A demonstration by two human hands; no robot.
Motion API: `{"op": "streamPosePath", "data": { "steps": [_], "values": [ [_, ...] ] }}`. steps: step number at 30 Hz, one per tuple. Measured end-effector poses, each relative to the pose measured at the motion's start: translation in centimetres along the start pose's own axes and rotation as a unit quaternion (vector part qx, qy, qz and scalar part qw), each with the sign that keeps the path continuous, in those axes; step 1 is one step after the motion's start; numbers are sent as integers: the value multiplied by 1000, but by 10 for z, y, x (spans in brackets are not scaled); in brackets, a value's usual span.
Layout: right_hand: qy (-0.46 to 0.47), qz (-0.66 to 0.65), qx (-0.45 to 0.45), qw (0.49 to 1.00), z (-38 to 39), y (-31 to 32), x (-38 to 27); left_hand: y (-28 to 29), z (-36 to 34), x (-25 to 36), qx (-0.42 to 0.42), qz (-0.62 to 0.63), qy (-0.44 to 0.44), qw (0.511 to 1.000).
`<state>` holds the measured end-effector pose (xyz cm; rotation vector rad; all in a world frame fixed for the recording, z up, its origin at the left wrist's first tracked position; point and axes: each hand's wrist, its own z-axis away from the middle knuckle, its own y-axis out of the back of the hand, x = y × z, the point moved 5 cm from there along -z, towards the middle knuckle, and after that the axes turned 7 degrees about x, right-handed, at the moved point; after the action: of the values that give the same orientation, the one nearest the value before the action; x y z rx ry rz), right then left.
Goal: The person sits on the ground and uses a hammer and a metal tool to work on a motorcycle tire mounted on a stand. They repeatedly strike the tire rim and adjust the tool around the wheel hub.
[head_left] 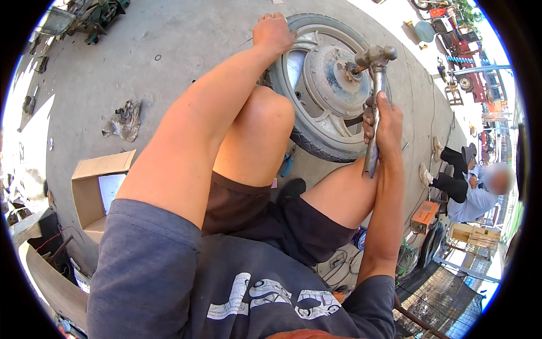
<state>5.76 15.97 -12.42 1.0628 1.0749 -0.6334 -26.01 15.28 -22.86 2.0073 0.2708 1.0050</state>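
Left hand (274, 33): at the wheel's far left edge, touching the tire; can't tell if fingers are clamped or just resting.
Right hand (386, 127): clamped around the hammer's handle, fingers wrapped.
Hammer (379, 76): metal, head up top, handle end pointing back toward right thigh (345, 186); head overlaps the axle end in view, can't tell if touching.
Wheel (316, 116): on the floor (197, 39) in front of the knees, hub side facing up at the wearer; can't tell if flat or tilted.
Tire (327, 148): dark, dusty, fitted around the pale spoked rim.
Hub (330, 85): round, grimy, in wheel center, axle (358, 70) sticking out.
Left side: open cardboard box (101, 165), crumpled plastic bag (125, 120) beyond it.
Near wheel: blue-handled tool (288, 162), just beside the tire.
Right side: seated person (471, 192), orange box (424, 217) near.
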Motion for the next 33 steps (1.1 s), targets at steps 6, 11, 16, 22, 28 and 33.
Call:
{"op": "streamPosePath", "data": {
  "steps": [6,11,16,22,28,33],
  "values": [
    [-38,60,-13,997,-6,11,4,-3,-4,9,15,-12,-10,1000],
    [-64,50,-20,997,1,9,14,-7,3,7,1,-13,-8,1000],
    [-30,5,7,1000,16,19,-3,0,-4,11,4,-8,0,1000],
    [-38,-3,14,999,11,32,3,3,-4,15,-15,-9,2,1000],
    [72,-41,3,997,9,44,-3,-3,-1,30,-6,-17,-7,1000],
    [-94,87,-26,991,-7,32,12,-6,4,23,-4,-14,-12,1000]
  ]
}}
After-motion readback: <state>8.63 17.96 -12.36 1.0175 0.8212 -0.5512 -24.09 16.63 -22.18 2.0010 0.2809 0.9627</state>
